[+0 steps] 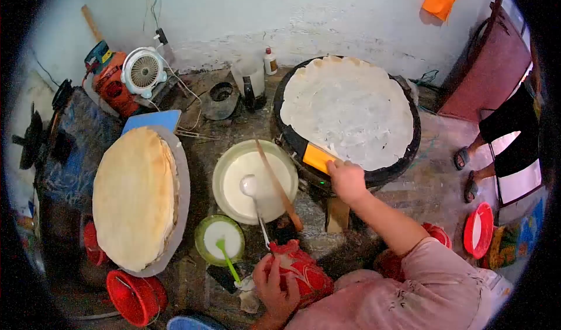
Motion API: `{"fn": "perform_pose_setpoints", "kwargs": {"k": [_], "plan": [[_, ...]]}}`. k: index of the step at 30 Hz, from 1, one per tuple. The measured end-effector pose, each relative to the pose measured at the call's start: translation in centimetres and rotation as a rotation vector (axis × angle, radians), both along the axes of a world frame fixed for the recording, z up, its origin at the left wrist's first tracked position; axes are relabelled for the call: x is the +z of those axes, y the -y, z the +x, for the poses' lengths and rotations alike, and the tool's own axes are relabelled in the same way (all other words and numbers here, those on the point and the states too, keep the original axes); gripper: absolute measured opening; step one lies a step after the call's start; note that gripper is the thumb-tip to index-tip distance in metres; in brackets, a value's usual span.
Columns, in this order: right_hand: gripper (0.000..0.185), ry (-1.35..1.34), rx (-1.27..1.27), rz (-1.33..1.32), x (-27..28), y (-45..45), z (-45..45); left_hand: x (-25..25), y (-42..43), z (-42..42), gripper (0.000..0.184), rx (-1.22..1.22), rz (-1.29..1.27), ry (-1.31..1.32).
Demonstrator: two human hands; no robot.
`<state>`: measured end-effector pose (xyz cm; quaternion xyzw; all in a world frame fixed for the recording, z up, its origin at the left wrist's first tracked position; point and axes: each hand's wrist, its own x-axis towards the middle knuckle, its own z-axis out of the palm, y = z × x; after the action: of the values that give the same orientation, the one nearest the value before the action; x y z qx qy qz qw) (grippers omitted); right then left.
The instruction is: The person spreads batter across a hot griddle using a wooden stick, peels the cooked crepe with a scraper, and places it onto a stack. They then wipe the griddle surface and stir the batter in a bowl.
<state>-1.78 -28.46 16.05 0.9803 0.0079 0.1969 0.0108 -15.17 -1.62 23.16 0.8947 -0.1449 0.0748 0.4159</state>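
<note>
Right hand [349, 181] is clamping the yellow scraper [318, 157] at its near-right end; left hand [277, 287] is resting by the red patterned cloth [299, 273], its grip impossible to tell. Largest, the round griddle [416, 132] is carrying a pale sheet [345, 108]. Left, a stack of flatbreads [133, 198] is lying on the counter [196, 172]. Between them, a batter bowl [220, 197] is holding a ladle [249, 185]. Smallest, the scraper is lying at the griddle's near-left rim, its long axis running far-left to near-right.

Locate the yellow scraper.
Head view, just right of centre: the yellow scraper is in the right hand, at the lower-left edge of the round griddle.
</note>
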Motion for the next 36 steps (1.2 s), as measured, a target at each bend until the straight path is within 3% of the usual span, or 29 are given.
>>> {"fn": "perform_pose_setpoints", "kwargs": {"k": [4, 7, 10, 16, 19, 20, 21, 22, 23, 25, 26, 29, 31, 33, 36], "plan": [[0.006, 0.006, -0.036, 0.056, -0.5, -2.6, 4.8, 0.2, -0.2, 0.1, 0.038, 0.015, -0.001, 0.039], [0.006, 0.025, -0.032, 0.082, -1.6, -3.6, 9.2, 0.4, -0.6, 0.2, 0.039, -0.005, 0.024, 0.026], [0.005, -0.122, -0.113, 0.122, 0.0, -4.3, 13.3, 1.0, -0.7, 0.2, 0.039, 0.003, 0.082, 0.003], [0.008, -0.178, -0.246, 0.252, 1.8, -3.1, 17.7, -0.1, -1.0, 0.1, 0.037, 0.018, -0.064, -0.053], [0.018, -0.051, -0.106, 0.216, 4.4, -2.6, 11.5, -1.5, -1.8, 0.0, 0.037, 0.013, -0.092, -0.225], [0.022, -0.122, -0.058, 0.266, 5.2, -2.2, 8.8, -1.9, -2.1, 0.0, 0.039, -0.002, -0.140, -0.337], [0.026, 0.009, 0.091, 0.287, 5.1, -1.3, 5.2, -2.3, -2.4, 0.1, 0.041, -0.021, -0.184, -0.453], [0.029, -0.056, 0.127, 0.272, 5.7, -0.5, 1.9, -2.4, -2.5, 0.4, 0.041, -0.034, -0.180, -0.459], [0.032, -0.121, 0.159, 0.261, 6.3, 0.4, -1.1, -2.5, -2.7, 0.8, 0.045, -0.005, -0.277, -0.628], [0.036, -0.126, 0.255, 0.262, 6.5, 3.6, -6.2, -5.0, -3.1, 0.5, 0.055, 0.136, -0.496, -0.936], [0.038, -0.170, 0.247, 0.193, 6.7, 5.3, -8.2, -6.1, -3.5, 0.6, 0.055, 0.126, -0.481, -0.945], [0.040, -0.169, 0.198, 0.147, 6.7, 10.2, -12.3, -9.1, -4.6, 2.4, 0.046, 0.401, -0.351, -1.202], [0.040, -0.170, 0.162, 0.126, 7.0, 12.1, -14.2, -12.0, -4.6, 3.8, 0.037, 0.146, 0.080, -0.429], [0.039, -0.155, 0.204, 0.059, 6.0, 13.6, -15.1, -9.7, -0.7, 8.3, 0.037, -0.096, -0.012, -0.060], [0.036, -0.098, 0.212, 0.001, 4.7, 14.8, -15.7, -5.6, 7.3, 13.1, 0.038, -0.301, 0.193, 0.238]]}}
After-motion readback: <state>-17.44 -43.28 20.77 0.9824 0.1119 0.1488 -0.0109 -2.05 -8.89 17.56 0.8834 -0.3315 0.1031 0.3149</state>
